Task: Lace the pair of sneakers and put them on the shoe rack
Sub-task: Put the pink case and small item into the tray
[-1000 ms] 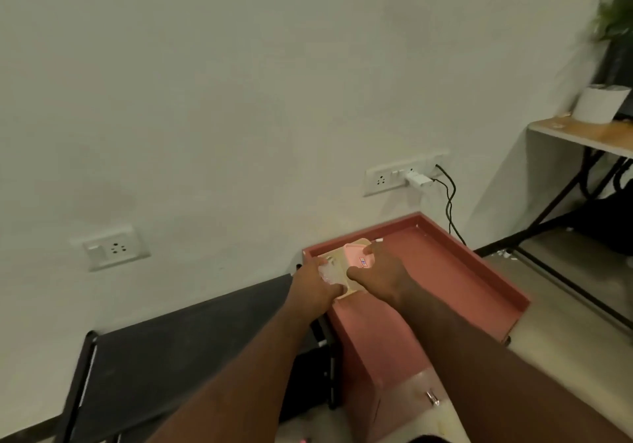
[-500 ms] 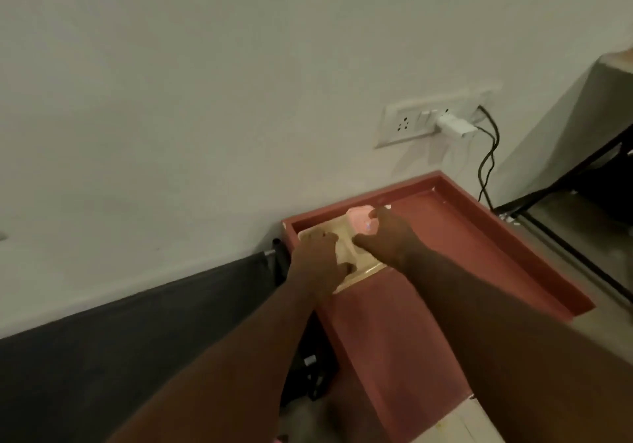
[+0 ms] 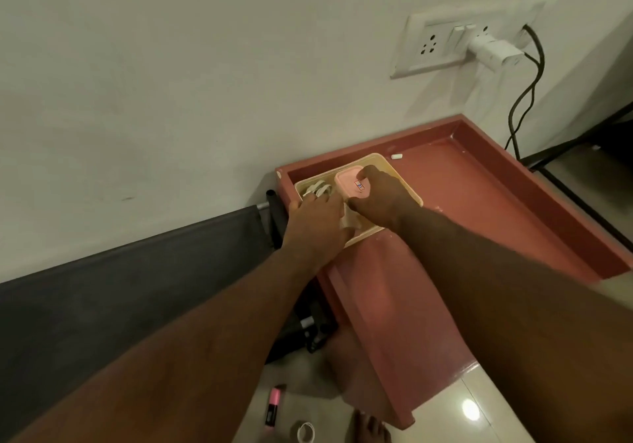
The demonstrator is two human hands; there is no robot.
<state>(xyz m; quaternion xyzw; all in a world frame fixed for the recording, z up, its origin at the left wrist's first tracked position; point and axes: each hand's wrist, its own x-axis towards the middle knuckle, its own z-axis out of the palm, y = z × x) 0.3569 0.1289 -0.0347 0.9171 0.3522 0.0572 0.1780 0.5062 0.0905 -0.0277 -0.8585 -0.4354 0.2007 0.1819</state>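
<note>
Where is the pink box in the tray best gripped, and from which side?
Take the box by its near and far edges, from above. It lies flat inside the tray, whose walls close off its sides, with the laces at its left. The right hand spans it so: thumb at the near edge, fingers at the far one.

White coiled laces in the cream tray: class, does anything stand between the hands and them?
Nothing visible does. The left hand lies right at the laces, fingertips reaching them; the pink box the right hand grips sits beside them, not over.
</note>
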